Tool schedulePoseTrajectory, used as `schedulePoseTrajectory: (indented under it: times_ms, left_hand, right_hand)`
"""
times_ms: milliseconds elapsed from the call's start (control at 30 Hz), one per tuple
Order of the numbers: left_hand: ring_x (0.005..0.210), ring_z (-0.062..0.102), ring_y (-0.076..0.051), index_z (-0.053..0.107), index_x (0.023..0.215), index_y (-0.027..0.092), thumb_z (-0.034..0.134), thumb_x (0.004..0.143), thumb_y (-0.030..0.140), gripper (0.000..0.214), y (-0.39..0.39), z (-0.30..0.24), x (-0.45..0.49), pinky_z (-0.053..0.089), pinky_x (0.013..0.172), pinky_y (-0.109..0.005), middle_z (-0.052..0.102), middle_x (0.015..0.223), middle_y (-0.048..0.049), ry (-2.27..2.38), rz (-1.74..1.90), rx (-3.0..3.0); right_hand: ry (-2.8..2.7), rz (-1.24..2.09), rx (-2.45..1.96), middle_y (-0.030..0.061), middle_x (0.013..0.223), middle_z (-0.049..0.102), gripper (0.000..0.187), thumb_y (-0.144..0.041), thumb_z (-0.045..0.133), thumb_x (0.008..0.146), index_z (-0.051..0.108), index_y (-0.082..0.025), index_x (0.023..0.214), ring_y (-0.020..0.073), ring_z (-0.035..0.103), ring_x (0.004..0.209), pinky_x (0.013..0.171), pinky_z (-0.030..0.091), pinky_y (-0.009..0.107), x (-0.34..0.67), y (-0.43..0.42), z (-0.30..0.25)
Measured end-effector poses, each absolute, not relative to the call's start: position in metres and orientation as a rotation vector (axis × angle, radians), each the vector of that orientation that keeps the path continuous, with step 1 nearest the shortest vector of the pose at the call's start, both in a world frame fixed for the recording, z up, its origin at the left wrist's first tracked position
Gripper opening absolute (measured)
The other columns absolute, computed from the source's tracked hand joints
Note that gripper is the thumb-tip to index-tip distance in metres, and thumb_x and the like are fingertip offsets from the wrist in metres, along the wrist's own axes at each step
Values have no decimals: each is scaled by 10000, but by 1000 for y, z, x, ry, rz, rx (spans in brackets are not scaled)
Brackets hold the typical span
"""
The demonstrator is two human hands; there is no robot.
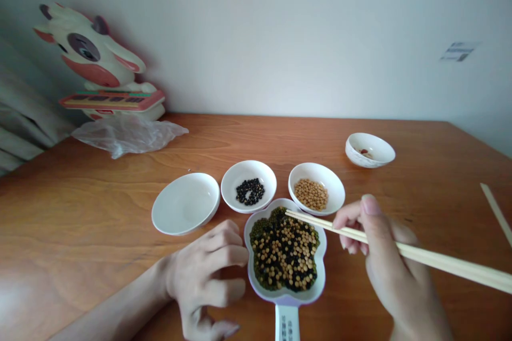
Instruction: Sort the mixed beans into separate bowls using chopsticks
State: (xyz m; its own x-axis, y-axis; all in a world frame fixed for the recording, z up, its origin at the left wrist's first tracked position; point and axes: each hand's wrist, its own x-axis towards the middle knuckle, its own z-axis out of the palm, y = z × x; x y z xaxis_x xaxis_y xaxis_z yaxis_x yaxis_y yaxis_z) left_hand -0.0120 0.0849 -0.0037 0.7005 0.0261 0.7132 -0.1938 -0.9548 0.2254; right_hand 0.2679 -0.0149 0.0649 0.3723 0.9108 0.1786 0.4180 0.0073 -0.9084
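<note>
A pair of pale wooden chopsticks (444,261) is held in my right hand (394,266), thumb on top. Their tips are close together at the upper part of a flower-shaped white dish (250,272) with a handle, over mixed black, tan and green beans (285,250); whether a bean is between the tips I cannot tell. My left hand (214,277) rests at the dish's left rim, fingers bent and apart, holding nothing. Behind the dish stand a white bowl (229,192) of black beans (250,192) and another bowl (335,184) of tan soybeans (311,194).
Left of the black beans is an empty white bowl (186,205). Another bowl (370,162) with small reddish bits stands at the back right. A cow toy with a keyboard (104,69) and a clear plastic bag (132,136) are at the back left. A pale strip (496,213) lies far right.
</note>
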Motion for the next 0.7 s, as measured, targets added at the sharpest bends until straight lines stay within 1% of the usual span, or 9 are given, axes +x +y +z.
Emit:
schedulePoseTrajectory:
  times_ms: [67, 133, 233, 300, 333, 433, 500, 633, 700]
  left_hand:
    - [828, 580, -243, 586, 922, 202, 656, 774, 443, 292, 85, -5, -12, 496, 706, -429, 647, 907, -100, -116, 1084, 2625]
    - [814, 576, -235, 564, 917, 202, 664, 794, 453, 297, 84, -6, -11, 487, 697, -413, 643, 879, -92, -53, 1049, 2616]
    - [646, 516, -180, 497, 836, 216, 645, 865, 388, 229, 83, -9, -10, 387, 580, -346, 585, 704, -29, -6, 960, 2595]
    - [554, 477, -164, 457, 766, 229, 598, 922, 330, 234, 82, -11, -8, 307, 533, -347, 533, 605, 3, -14, 863, 2607]
    - [533, 478, -163, 450, 737, 231, 568, 949, 305, 254, 82, -13, -7, 291, 528, -355, 527, 584, 4, -14, 804, 2622]
    - [525, 519, -166, 460, 683, 224, 492, 1003, 246, 323, 82, -16, -5, 305, 537, -367, 570, 592, -22, 2, 636, 2672]
    - [515, 511, -162, 455, 668, 219, 461, 1017, 210, 349, 84, -17, -6, 300, 539, -367, 581, 592, -25, 34, 585, 2663]
    - [513, 475, -151, 420, 672, 217, 425, 1031, 163, 363, 88, -15, -8, 274, 546, -360, 554, 581, -11, 197, 485, 2573]
    - [519, 463, -145, 402, 680, 216, 415, 1035, 151, 361, 89, -14, -9, 271, 558, -356, 541, 589, -6, 246, 431, 2533]
  right_hand:
    - [-1255, 593, -1648, 17, 588, 590, 570, -610, 414, 1039, 689, -224, 723, 138, 543, 555, 531, 430, 254, 274, -20, 62]
    - [-1241, 562, -1738, 18, 594, 602, 549, -619, 426, 1031, 689, -233, 744, 146, 562, 571, 538, 436, 255, 278, -27, 61]
    - [-1186, 499, -1794, 20, 594, 597, 572, -620, 374, 1044, 683, -242, 746, 152, 540, 580, 554, 419, 266, 279, -32, 63]
    - [-1188, 498, -1743, 24, 596, 596, 604, -629, 352, 1045, 685, -240, 725, 153, 531, 588, 559, 406, 273, 274, -30, 64]
    - [-1187, 512, -1710, 25, 595, 593, 619, -636, 346, 1043, 686, -238, 713, 153, 528, 594, 562, 402, 275, 271, -28, 65]
    - [-1149, 600, -1651, 23, 609, 586, 645, -648, 324, 1045, 688, -234, 710, 153, 526, 623, 600, 408, 279, 262, -21, 64]
    - [-1158, 642, -1624, 22, 616, 585, 650, -650, 317, 1046, 692, -232, 720, 153, 528, 629, 608, 412, 280, 263, -19, 61]
    - [-1238, 614, -1623, 22, 624, 597, 613, -618, 352, 1052, 704, -231, 734, 152, 527, 624, 589, 403, 278, 278, -20, 50]
    - [-1256, 583, -1616, 24, 623, 605, 629, -605, 329, 1061, 707, -229, 728, 150, 535, 622, 591, 404, 278, 286, -21, 45]
